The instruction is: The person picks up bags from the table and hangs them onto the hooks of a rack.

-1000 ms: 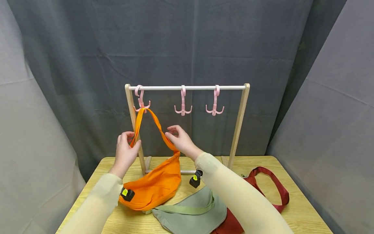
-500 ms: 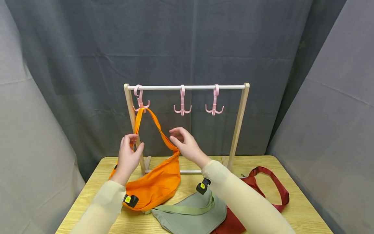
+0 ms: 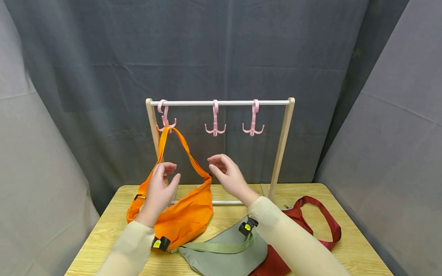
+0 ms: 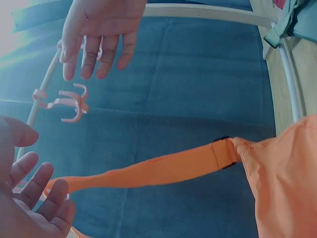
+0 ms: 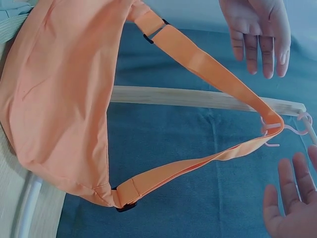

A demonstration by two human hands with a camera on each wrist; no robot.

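While nothing is held by left hand (image 3: pixel 164 188) or right hand (image 3: pixel 230 175), both loosely spread, the orange bag (image 3: pixel 188 218) is sited at the nearer left's five o'clock. Long axis: eight-to-two.

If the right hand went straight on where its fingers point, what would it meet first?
Probably the flat orange fabric strap looped over a pink plastic hook, though depth is unclear.
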